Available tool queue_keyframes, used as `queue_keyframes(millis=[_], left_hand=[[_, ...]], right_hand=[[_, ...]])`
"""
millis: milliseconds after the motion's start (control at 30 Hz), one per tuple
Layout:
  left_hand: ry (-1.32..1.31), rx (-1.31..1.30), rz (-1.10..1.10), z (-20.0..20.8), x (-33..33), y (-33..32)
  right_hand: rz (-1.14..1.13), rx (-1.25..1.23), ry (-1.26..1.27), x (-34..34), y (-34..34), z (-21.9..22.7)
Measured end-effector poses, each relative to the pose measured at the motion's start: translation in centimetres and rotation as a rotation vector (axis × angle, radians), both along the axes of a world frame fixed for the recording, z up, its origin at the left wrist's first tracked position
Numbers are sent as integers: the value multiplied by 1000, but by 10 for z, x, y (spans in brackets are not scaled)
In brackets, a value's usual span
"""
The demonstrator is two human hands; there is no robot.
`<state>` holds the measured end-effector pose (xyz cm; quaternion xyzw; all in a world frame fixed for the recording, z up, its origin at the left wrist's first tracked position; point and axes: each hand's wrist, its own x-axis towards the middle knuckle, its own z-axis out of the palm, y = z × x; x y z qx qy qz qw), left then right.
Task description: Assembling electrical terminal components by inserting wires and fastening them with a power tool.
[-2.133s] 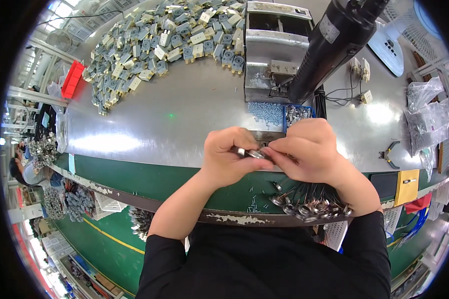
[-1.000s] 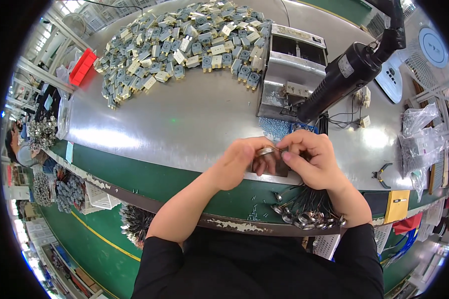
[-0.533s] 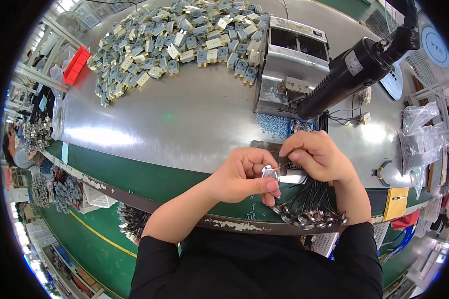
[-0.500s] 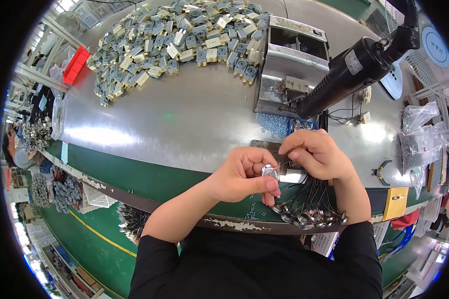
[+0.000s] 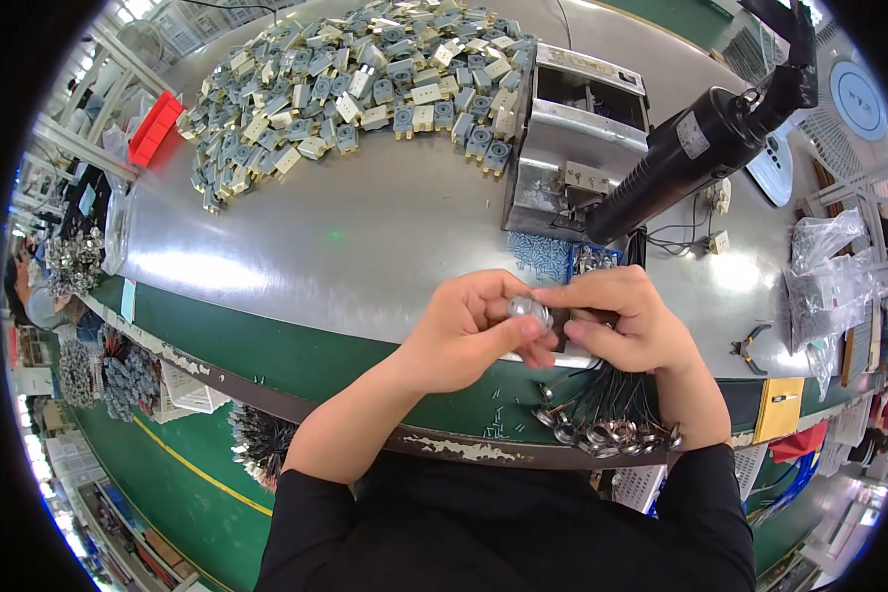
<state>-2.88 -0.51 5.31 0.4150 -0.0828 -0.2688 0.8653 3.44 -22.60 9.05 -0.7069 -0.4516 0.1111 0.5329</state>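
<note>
My left hand (image 5: 461, 340) pinches a small round silver metal part (image 5: 530, 310) between thumb and fingers, just over the table's near edge. Close against it on the right is my right hand (image 5: 624, 314), its forefinger reaching to the part's rim and its thumb bent below. Whatever lies between the right fingers is hidden. Under the right wrist, a bunch of similar ring-shaped metal parts (image 5: 612, 434) on thin black wires lies along the green table edge.
Ahead stands a metal machine (image 5: 587, 148) beside a black cylindrical tool (image 5: 666, 163) on an arm. Small screws (image 5: 538, 253) and a blue tray (image 5: 596, 259) lie before it. A heap of grey-and-cream blocks (image 5: 365, 89) covers the back left. Pliers (image 5: 754, 347) rest at right.
Both hands have moved slightly up and closer together. The round part has turned in my left fingers, and the right forefinger now reaches its rim.
</note>
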Motion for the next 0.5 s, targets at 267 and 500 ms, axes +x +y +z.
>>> queue_keyframes(millis=[267, 500], left_hand=[[-525, 737, 427, -4, -3, -13], [-139, 128, 286, -8, 7, -7]], right_hand=[[-52, 25, -46, -3, 3, -19], [-36, 5, 55, 0, 3, -9]])
